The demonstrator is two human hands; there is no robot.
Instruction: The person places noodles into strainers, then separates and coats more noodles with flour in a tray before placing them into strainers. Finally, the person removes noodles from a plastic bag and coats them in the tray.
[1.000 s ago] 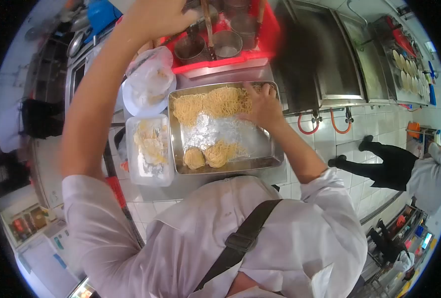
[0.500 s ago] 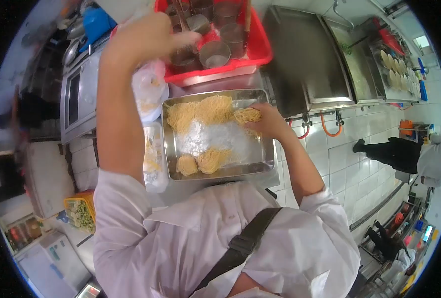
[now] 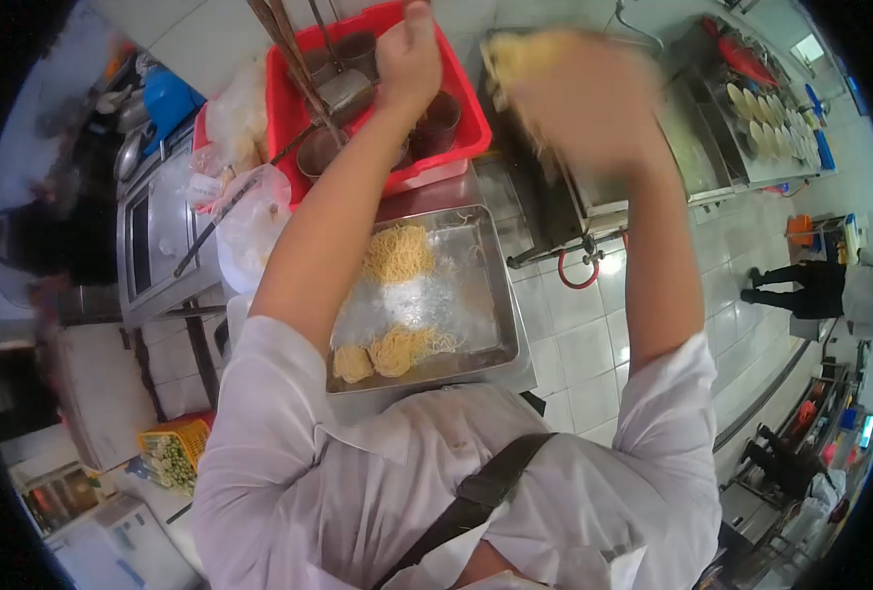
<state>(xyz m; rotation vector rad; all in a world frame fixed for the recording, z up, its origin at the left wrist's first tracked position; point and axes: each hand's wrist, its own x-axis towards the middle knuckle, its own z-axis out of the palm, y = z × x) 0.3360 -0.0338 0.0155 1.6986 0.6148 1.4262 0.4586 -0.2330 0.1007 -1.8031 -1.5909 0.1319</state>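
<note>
Right hand [image 3: 594, 103] up from the tray [image 3: 466, 295], noodles with it

Half a second ago it was down at the tray's right side; now it blurs above the steel unit [image 3: 554, 202] beyond, closed around a clump of noodles [image 3: 527, 59]. That clump sits at its fingertips, on the side facing the left hand [image 3: 412, 64]. Blur hides the clump's long axis.

The left hand has shifted rightward over the red bin [image 3: 476, 138]. Its fingers are turned out of sight, so I cannot tell whether it grips anything. One strainer [image 3: 441, 118] stands just beneath its wrist, making the left hand the nearer one to the bin's contents. Held noodles and strainer lie apart, the bin's right wall between them. The wooden handles [image 3: 297, 64] lean up and leftward, away from the clump.

Another noodle bundle [image 3: 399, 254] lies at the tray's far side, partly behind the left forearm.
</note>
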